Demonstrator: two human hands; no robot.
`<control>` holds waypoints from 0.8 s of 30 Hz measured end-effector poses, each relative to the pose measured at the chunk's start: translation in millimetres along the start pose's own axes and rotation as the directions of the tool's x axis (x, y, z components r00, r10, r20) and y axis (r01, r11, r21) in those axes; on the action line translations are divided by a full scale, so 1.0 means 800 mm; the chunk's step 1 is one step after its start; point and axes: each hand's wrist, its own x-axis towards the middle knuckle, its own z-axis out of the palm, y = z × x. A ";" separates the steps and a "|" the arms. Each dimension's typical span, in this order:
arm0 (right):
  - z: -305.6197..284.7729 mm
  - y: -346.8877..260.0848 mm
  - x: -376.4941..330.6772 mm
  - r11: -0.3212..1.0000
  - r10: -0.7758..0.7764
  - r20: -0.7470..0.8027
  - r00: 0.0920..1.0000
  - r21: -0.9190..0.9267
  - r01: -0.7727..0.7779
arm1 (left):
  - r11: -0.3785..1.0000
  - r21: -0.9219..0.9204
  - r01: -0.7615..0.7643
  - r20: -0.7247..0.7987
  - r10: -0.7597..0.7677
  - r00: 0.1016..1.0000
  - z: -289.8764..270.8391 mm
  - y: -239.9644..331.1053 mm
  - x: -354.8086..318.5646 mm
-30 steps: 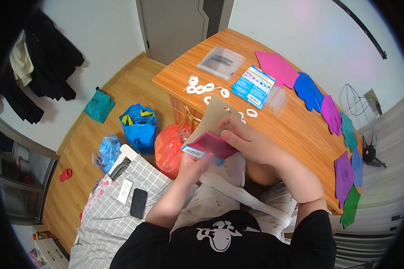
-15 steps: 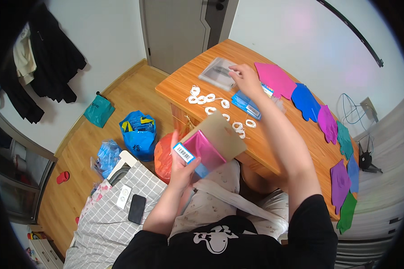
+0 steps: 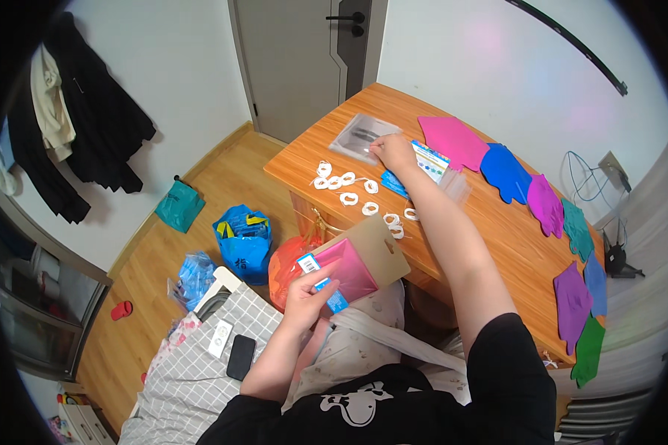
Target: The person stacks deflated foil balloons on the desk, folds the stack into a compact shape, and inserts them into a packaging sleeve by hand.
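Over my lap, my left hand [image 3: 306, 298] grips a brown cardboard sheet [image 3: 390, 256] with a folded pink plastic piece [image 3: 349, 268] lying on it. A blue-and-white label card [image 3: 335, 300] is under its fingers as well. My right hand [image 3: 395, 154] reaches across the wooden table to a flat stack of clear plastic bags [image 3: 352, 148]; its fingers are pinched together at the stack's right edge, and what they hold is too small to tell. Beside that wrist lie blue printed cards [image 3: 429, 159], partly covered by my forearm. Several white string coils [image 3: 349, 199] are scattered nearer me.
Coloured flat cut-outs, such as a pink one [image 3: 453, 139] and a purple one [image 3: 571, 300], line the table's [image 3: 490, 245] far and right edges. Left of me are a bed with a phone [image 3: 241, 357], a red bag [image 3: 289, 263] and a blue bag [image 3: 243, 245] on the floor.
My right hand has shifted slightly, and its fingers now meet at the clear bags' edge. My left hand has turned the cardboard a little, with its fingers further over the label card. The whole view has tilted.
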 end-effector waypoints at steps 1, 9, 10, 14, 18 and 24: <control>-0.005 -0.003 0.000 0.999 -0.025 -0.063 0.998 0.030 0.027 | 1.000 -0.006 -0.028 0.012 0.028 1.000 0.002 0.000 0.001; -0.126 -0.001 -0.092 0.931 -0.339 -0.363 0.868 0.007 0.366 | 0.995 -0.067 -0.077 0.003 0.078 0.997 0.009 -0.006 0.003; -0.160 -0.007 -0.129 0.926 -0.370 -0.361 0.856 -0.068 0.372 | 0.995 -0.073 -0.063 0.019 0.064 0.998 0.013 -0.003 0.003; -0.236 0.007 -0.288 0.927 -0.337 -0.331 0.881 -0.282 0.248 | 0.996 -0.086 0.013 0.164 0.001 0.987 0.038 0.004 0.018; -0.226 0.041 -0.429 0.959 0.049 -0.202 0.978 -0.263 -0.102 | 0.996 0.084 -0.008 0.401 -0.026 0.916 0.101 0.016 0.053; -0.190 0.026 -0.486 0.959 0.115 -0.389 0.914 -0.197 -0.205 | 0.928 0.370 0.041 0.609 -0.276 0.744 0.169 0.039 0.107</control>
